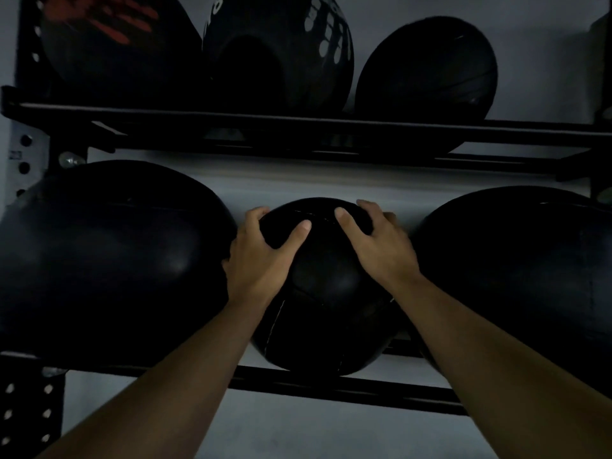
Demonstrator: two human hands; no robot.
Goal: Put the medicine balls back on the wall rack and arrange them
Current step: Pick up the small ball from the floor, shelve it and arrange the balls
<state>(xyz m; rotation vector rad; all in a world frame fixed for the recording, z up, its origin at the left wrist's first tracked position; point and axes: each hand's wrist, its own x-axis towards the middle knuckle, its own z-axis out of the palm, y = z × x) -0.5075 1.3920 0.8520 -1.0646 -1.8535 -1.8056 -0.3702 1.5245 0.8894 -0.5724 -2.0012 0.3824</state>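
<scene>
Now both hands, left (261, 260) and right (381, 246), fingers (299, 231) spread, clasping the middle ball (326, 293) on the lower rack rail (298, 384).

Gym storage corner, dimly lit. Black steel wall rack (298, 127) with two tiers of rails against a pale grey wall (298, 180). Perforated upright (26, 409) at left. Upper tier: three black medicine balls (278, 51), one with red print, one with white lettering. Lower tier: three more, stitched leather-like panels.
</scene>
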